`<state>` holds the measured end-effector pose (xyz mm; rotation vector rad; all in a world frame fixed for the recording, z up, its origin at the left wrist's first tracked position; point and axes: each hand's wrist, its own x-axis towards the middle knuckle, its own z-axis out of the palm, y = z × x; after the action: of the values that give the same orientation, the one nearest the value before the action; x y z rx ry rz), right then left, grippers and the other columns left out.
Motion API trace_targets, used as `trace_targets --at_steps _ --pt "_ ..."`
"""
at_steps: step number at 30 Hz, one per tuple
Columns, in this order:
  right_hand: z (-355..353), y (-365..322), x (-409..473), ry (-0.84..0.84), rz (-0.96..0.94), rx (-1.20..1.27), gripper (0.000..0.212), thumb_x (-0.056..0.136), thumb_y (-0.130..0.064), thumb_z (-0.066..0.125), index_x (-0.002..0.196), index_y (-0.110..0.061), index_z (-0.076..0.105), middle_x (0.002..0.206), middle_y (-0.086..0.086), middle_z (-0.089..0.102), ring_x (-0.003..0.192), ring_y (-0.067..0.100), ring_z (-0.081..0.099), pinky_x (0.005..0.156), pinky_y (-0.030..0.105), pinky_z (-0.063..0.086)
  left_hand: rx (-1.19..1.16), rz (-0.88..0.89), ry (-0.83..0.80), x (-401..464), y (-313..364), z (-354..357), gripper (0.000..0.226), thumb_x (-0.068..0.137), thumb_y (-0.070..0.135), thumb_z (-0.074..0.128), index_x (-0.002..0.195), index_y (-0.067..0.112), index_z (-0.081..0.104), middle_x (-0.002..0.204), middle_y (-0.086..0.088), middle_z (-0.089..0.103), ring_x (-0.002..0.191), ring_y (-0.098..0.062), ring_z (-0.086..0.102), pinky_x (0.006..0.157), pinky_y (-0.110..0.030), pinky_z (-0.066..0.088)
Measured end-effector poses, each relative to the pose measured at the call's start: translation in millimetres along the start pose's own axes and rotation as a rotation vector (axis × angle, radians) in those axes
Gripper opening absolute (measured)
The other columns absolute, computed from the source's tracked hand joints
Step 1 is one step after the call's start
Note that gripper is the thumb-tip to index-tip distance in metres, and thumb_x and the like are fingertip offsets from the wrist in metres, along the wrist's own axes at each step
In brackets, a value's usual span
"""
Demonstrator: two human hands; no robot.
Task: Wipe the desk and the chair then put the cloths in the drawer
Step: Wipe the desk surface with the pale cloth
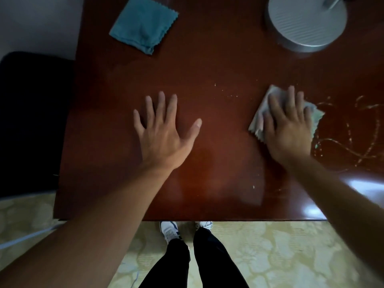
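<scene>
The dark red-brown desk fills most of the frame, seen from above. The left hand lies flat on the desk surface at centre left, fingers straight and spread, holding nothing. The right hand sits at centre right, palm down, fingers extended and pressing a pale grey cloth flat against the desk; the cloth's zigzag edge shows to the left of the hand and a corner shows to its right. The two hands are well apart.

A teal cloth lies loosely folded on the desk at the upper left of the frame, apart from both hands. A round grey lamp base stands at the upper right. Thin looping streaks of residue mark the desk at the right edge of the frame, just beside the grey cloth, and small pale specks are scattered between the hands.

A dark chair stands off the desk's left edge. At the bottom of the frame, the person's black trousers and white shoes show on a pale patterned floor. No drawer can be made out.
</scene>
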<state>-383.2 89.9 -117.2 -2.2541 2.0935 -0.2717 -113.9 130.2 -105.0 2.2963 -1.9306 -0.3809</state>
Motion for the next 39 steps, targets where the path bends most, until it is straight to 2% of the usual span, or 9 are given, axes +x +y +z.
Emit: trace_targets --at_steps 2,5,11,16,20,23,30,34,39 --pt "1 7 39 -0.027 0.063 0.026 0.053 0.105 -0.040 0.025 0.153 -0.020 0.030 0.160 0.016 0.023 0.149 0.038 0.015 0.119 0.055 0.011 0.050 -0.003 -0.041 11 5 2 0.086 0.089 0.080 0.003 0.158 0.030 0.006 0.168 -0.003 -0.003 0.154 -0.026 -0.009 0.122 -0.057 -0.004" --pt "7 -14 58 -0.001 0.017 0.023 0.052 0.106 -0.035 0.026 0.153 -0.014 0.032 0.158 0.016 0.029 0.148 0.038 0.019 0.120 0.054 0.012 0.093 -0.010 -0.053 16 6 8 0.083 0.091 0.079 0.004 0.158 0.031 0.005 0.167 -0.003 -0.006 0.153 -0.027 -0.010 0.122 -0.057 -0.002" --pt "2 -27 -11 -0.094 -0.394 0.084 0.048 0.105 -0.031 0.033 0.148 -0.013 0.041 0.154 0.013 0.036 0.146 0.034 0.026 0.119 0.054 0.019 0.099 -0.006 -0.027 15 6 7 0.081 0.092 0.075 0.016 0.158 0.029 0.011 0.168 -0.005 0.001 0.154 -0.028 -0.005 0.121 -0.058 0.003" --pt "10 -13 99 -0.066 -0.178 0.033 0.054 0.104 -0.037 0.020 0.152 -0.015 0.032 0.158 0.015 0.031 0.147 0.038 0.020 0.118 0.054 0.013 0.112 0.001 -0.025 16 6 8 0.081 0.093 0.075 0.015 0.158 0.027 0.013 0.167 -0.007 0.003 0.154 -0.029 -0.003 0.121 -0.058 0.004" --pt "20 -63 75 -0.075 -0.363 0.050 0.052 0.102 -0.033 0.031 0.150 -0.013 0.038 0.155 0.014 0.036 0.146 0.037 0.026 0.119 0.054 0.017 0.119 0.007 -0.004 15 5 9 0.080 0.093 0.073 0.018 0.157 0.026 0.019 0.167 -0.008 0.010 0.154 -0.031 0.003 0.121 -0.059 0.008" --pt "9 -52 27 -0.115 -0.495 0.101 0.048 0.102 -0.032 0.037 0.146 -0.013 0.045 0.152 0.011 0.040 0.144 0.032 0.030 0.119 0.052 0.022 0.125 0.007 0.005 14 6 9 0.079 0.093 0.073 0.020 0.157 0.027 0.020 0.166 -0.009 0.012 0.154 -0.031 0.005 0.120 -0.059 0.009" --pt "21 -58 161 -0.122 -0.287 0.068 0.054 0.102 -0.033 0.020 0.149 -0.014 0.037 0.155 0.015 0.037 0.145 0.040 0.026 0.116 0.055 0.018 0.099 0.013 0.045 15 3 12 0.078 0.094 0.073 0.028 0.156 0.026 0.027 0.166 -0.008 0.016 0.154 -0.030 0.008 0.121 -0.058 0.009" --pt "24 -89 102 -0.113 -0.540 0.096 0.048 0.101 -0.027 0.038 0.147 -0.012 0.042 0.152 0.013 0.042 0.144 0.036 0.031 0.117 0.056 0.022 0.087 0.006 0.056 14 4 13 0.074 0.095 0.070 0.030 0.155 0.027 0.030 0.165 -0.007 0.018 0.154 -0.029 0.009 0.121 -0.057 0.010" --pt "3 -60 50 -0.236 -0.683 0.159 0.053 0.105 -0.040 0.024 0.148 -0.014 0.042 0.154 0.009 0.037 0.147 0.029 0.025 0.120 0.051 0.019 0.078 -0.010 0.073 15 5 10 0.067 0.097 0.062 0.030 0.154 0.026 0.034 0.164 -0.007 0.022 0.154 -0.029 0.010 0.121 -0.056 0.011"
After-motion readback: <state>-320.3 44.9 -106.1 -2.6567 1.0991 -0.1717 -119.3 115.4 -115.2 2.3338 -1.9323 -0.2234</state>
